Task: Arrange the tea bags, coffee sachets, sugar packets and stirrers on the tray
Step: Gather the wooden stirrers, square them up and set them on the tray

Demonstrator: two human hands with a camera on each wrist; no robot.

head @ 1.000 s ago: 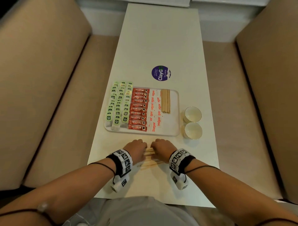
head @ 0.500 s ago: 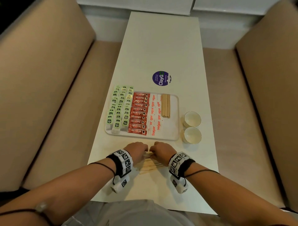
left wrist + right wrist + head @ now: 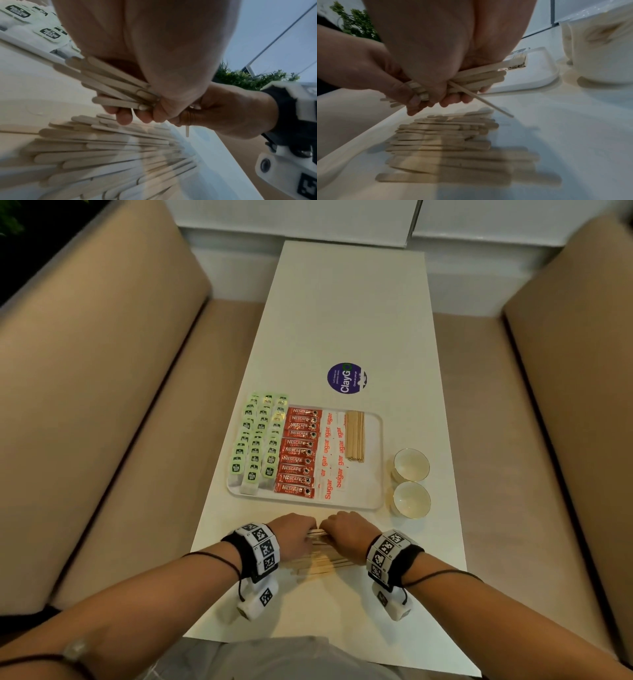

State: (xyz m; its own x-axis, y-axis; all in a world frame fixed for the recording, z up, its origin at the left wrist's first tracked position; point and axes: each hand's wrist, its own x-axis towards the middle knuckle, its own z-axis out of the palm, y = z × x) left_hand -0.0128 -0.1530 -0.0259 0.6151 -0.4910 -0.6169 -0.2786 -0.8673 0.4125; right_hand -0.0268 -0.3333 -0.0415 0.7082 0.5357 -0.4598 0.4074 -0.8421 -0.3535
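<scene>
A white tray (image 3: 371,474) holds green tea bags (image 3: 255,440), red coffee sachets (image 3: 298,453), sugar packets (image 3: 331,455) and a neat row of wooden stirrers (image 3: 354,436). Just in front of the tray, my left hand (image 3: 294,534) and right hand (image 3: 344,532) together grip one bundle of stirrers (image 3: 109,81) lifted off the table. The same bundle (image 3: 477,77) shows in the right wrist view, one stirrer slanting down out of it. More loose stirrers (image 3: 447,142) lie spread on the table under my hands (image 3: 322,565).
Two white cups (image 3: 411,463) (image 3: 411,498) stand right of the tray. A round purple sticker (image 3: 346,378) lies on the white table (image 3: 349,302) beyond it. Beige bench seats run along both sides of the table.
Both hands have stayed close together on the stirrers in front of the tray and have drawn slightly closer to it. The tray's contents are unchanged.
</scene>
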